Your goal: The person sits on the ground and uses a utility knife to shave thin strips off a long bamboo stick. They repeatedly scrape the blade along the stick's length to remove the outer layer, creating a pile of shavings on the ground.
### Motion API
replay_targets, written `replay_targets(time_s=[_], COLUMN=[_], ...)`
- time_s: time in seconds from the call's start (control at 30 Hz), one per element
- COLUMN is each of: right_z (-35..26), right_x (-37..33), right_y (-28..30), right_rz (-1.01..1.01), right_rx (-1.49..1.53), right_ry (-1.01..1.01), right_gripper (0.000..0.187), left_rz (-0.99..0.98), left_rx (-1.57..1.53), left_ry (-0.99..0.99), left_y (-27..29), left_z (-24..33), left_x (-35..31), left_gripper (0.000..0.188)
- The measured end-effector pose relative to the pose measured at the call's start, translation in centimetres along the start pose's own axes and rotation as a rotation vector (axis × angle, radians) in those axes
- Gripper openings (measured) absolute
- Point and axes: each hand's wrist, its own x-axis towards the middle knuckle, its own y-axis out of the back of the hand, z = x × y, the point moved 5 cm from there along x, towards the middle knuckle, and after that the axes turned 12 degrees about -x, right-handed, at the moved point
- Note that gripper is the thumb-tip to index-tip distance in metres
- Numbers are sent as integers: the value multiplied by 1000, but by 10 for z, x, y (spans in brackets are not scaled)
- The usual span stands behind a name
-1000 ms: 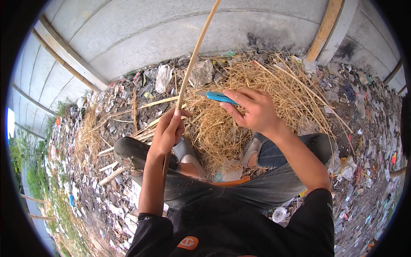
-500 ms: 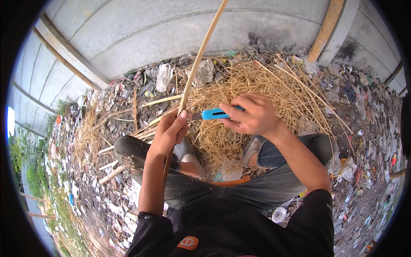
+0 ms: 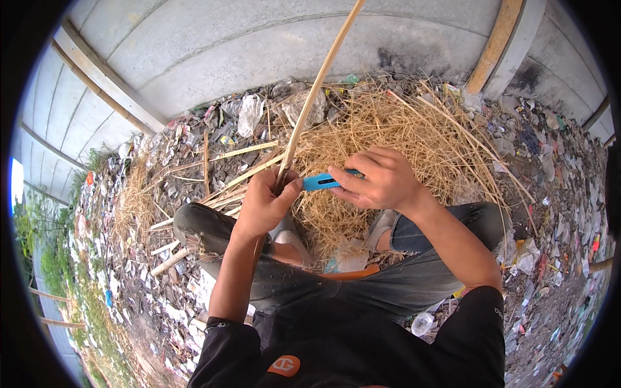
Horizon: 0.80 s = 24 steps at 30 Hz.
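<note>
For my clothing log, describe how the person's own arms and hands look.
The left hand and right hand are bare, without gloves. The forearms are uncovered too; short black sleeves reach near the elbows, with a small pale marking on each.

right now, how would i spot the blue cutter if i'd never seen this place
Below the grey wall, find the big heap of straw-coloured shavings. Over its near edge, the right hand holds the blue cutter, its front end by the left hand. Its bright blue body sets it apart from the long tan strip in the left hand.
</note>
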Motion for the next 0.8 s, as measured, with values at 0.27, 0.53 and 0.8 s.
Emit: replay_targets(time_s=[0.27,0.53,0.8], right_z=[-2,0,5], right_x=[-4,-1,1], right_y=[-5,-3,-2], right_rz=[-16,20,27], right_rx=[16,27,47], right_ry=[6,-9,-45], right_gripper=[34,33,32], left_rz=[4,-4,-83], left_rx=[113,-101,0], left_ry=[-90,49,-5], left_y=[-2,6,2], left_z=[6,-8,1], left_x=[1,-1,-1], left_gripper=[17,21,21])
